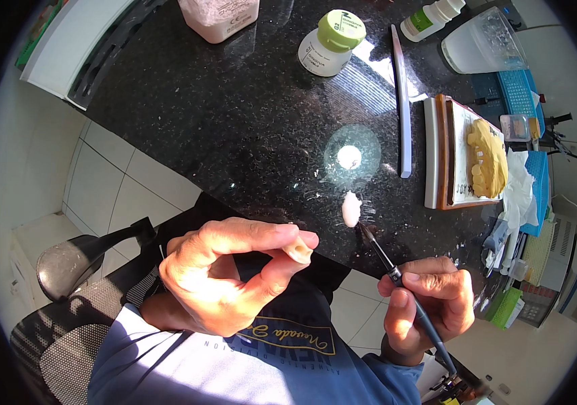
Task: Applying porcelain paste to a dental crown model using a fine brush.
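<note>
My left hand [234, 270] is closed in a pinch, with a small cream-coloured, tooth-like dental crown [297, 251] between the fingertips, its hollow side showing. In my right hand [433, 297] a slim dark brush [391, 270] is gripped like a pen. The brush tip points up and left, at the lower edge of a pale pink lump of paste [351, 210] on the black speckled worktop [234, 128]. Whether the tip touches the paste, I cannot tell. A round glass dish [335, 172] with a bright white middle sits just beyond the paste.
Farther back stand a green-lidded jar [332, 44], a pink-white tub [220, 17], a small dropper bottle [432, 19] and a clear cup [483, 42]. A long pale bar [402, 101] lies right of the dish. A yellow dental model [487, 160] rests on a stacked pad [442, 148].
</note>
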The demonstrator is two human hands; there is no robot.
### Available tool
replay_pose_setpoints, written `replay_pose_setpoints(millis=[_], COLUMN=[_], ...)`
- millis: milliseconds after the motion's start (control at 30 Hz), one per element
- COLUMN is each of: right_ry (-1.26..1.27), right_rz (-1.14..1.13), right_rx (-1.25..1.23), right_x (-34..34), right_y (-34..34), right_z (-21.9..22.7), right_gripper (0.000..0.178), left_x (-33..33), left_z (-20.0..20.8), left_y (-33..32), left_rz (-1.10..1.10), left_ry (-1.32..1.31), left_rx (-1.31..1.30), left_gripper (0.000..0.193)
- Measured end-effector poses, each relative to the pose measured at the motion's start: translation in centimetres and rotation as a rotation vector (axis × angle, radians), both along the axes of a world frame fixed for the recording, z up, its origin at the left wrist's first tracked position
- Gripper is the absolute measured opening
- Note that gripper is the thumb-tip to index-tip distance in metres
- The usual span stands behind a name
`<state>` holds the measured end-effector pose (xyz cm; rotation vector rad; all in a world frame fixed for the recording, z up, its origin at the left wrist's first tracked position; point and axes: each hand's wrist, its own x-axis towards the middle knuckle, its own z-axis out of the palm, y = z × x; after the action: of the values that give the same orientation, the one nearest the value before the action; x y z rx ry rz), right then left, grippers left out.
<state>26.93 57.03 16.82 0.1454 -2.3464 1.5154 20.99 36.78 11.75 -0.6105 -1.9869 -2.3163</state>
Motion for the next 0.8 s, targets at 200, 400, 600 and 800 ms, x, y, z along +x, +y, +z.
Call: replay_pose_setpoints(millis=[200, 400, 600, 800], right_ry=[-0.034, -0.009, -0.007, 0.004], right_rz=[0.047, 0.053, 0.123, 0.119], right_rx=[0.067, 0.028, 0.077, 0.073], right_x=[-0.24, -0.15, -0.33, -0.42], right_y=[0.25, 0.62, 0.82, 0.63], right_z=[0.38, 0.33, 0.39, 0.35], right_gripper=[0.027, 0.029, 0.030, 0.031], left_x=[0.37, 0.46, 0.46, 0.37], left_z=[-0.14, -0.37, -0.19, 0.02], left_y=[0.01, 0.04, -0.29, 0.01], left_rz=[0.032, 0.035, -0.024, 0.033], left_ry=[-0.051, -0.065, -0.128, -0.100], left_rx=[0.020, 0.028, 0.114, 0.010], left_gripper=[0.027, 0.027, 0.034, 0.024])
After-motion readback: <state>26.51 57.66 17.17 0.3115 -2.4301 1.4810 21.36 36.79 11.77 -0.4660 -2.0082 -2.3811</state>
